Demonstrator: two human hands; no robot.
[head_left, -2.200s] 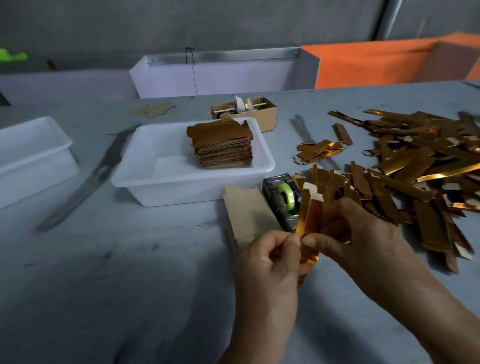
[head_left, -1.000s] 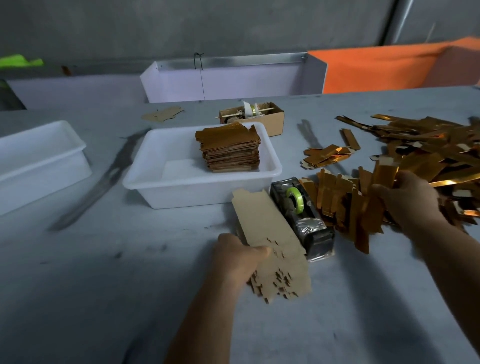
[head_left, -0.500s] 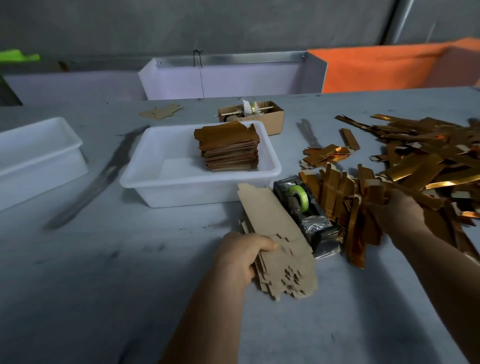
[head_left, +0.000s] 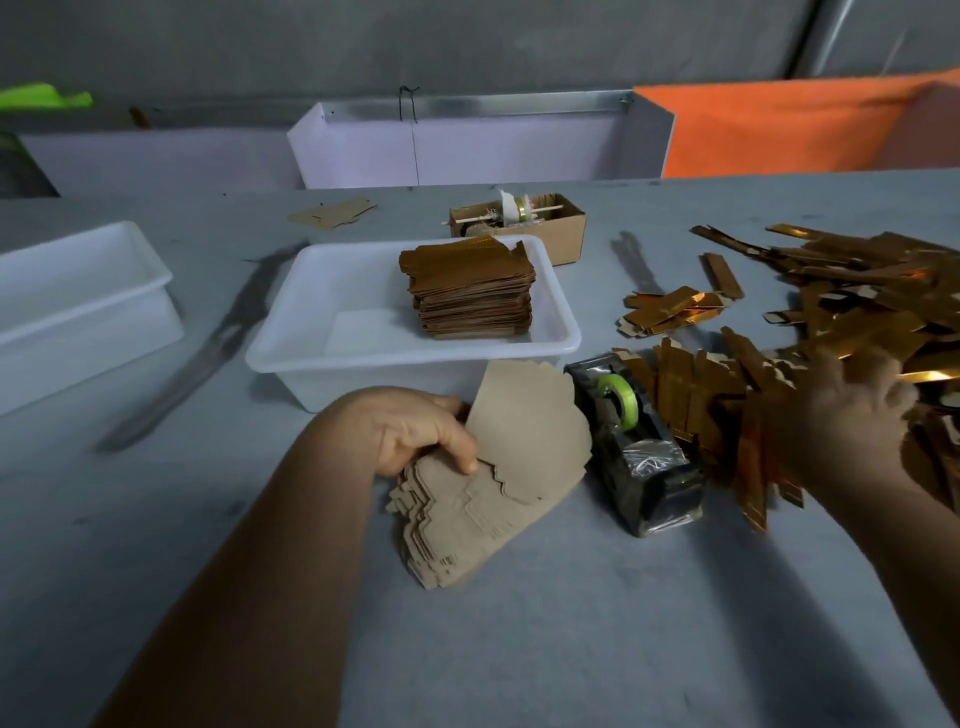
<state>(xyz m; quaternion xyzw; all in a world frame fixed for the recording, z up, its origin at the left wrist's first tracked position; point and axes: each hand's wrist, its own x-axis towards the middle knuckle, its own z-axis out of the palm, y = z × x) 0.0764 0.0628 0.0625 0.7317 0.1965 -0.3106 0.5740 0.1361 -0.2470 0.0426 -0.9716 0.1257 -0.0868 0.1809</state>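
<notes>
The right hand (head_left: 852, 410) is smeared by motion blur to the right of the tape dispenser (head_left: 639, 452). Its fingers sink among the gold strips (head_left: 852, 291), so I cannot tell whether they grip any or lie spread. That strip pile runs out of frame at the right edge.

Just left of the dispenser, the left hand (head_left: 415, 431) grips a fanned stack of brown card blanks (head_left: 498, 499). The thumb lies on top, and the other fingers curl behind, hidden by the card. The stack's lower end rests on the surface (head_left: 571, 623), and its upper edge comes close to the dispenser.

Behind the dispenser a white tray (head_left: 291, 358) holds a squared pile of gold-faced blanks (head_left: 472, 296). A second tray (head_left: 83, 291), far to the left, is cut off by the frame. The widest open stretch of surface lies in front of the dispenser, with a narrower lane between the two trays.
</notes>
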